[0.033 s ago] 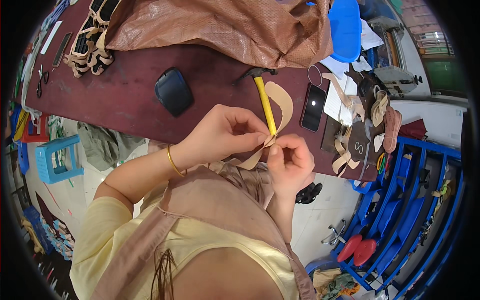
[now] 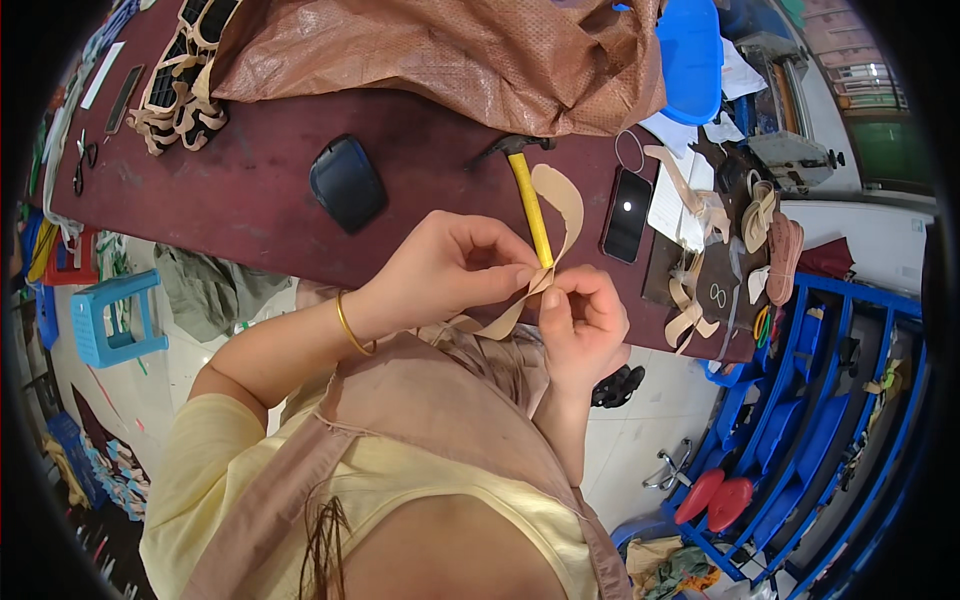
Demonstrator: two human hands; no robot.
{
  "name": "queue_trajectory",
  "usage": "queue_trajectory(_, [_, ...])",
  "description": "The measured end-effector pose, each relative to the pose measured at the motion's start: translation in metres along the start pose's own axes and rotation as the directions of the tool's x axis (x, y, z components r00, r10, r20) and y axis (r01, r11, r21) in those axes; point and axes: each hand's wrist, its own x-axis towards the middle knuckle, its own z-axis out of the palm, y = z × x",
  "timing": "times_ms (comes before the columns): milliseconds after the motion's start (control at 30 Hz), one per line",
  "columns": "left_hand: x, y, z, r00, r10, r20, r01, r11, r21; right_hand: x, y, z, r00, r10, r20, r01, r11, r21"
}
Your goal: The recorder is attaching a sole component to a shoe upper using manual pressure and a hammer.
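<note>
The dark red table (image 2: 260,210) has room on the left; the left hand (image 2: 455,265) pinches the tan strip (image 2: 572,210) by the front edge, near the yellow hammer (image 2: 529,195); the right hand (image 2: 585,322), closed, pinches it too, maybe lining it up; next needs steady fingers, clear of the phone (image 2: 627,215)

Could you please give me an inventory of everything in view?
Strip: one, tan, between the hands.
Hammer: one, yellow-handled, on table.
Table: one, maroon, centre.
Rounded object: one, black, left of hammer.
Phone: one, black, right of hammer.
Woven sheet: one, brown, table's far side.
Basin: one, blue, right of sheet.
Scissors: one pair, dark-handled, table's left end.
Strap pieces: several, tan, table's right end.
Stool: one, light blue, floor left.
Rack: one, blue, floor right.
Other clutter: uncounted, mixed, edges.
Bracelet: one, gold, left wrist.
Left hand: one, bare, fingers pinching strip.
Right hand: one, bare, fingers pinching strip.
</note>
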Motion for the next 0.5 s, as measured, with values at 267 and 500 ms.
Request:
queue_trajectory(267, [-0.006, -0.020, 0.000, 0.972, -0.005, -0.236, -0.026, 0.991, -0.130, -0.013, 0.015, 0.000, 0.990, 0.106, -0.091, -0.107, 0.994, -0.007])
queue_trajectory(500, [-0.036, -0.034, -0.104, 0.595, -0.149, -0.790, -0.489, 0.713, -0.503, 0.005, 0.068, -0.076, 0.765, 0.364, -0.531, -0.066, 0.865, 0.498])
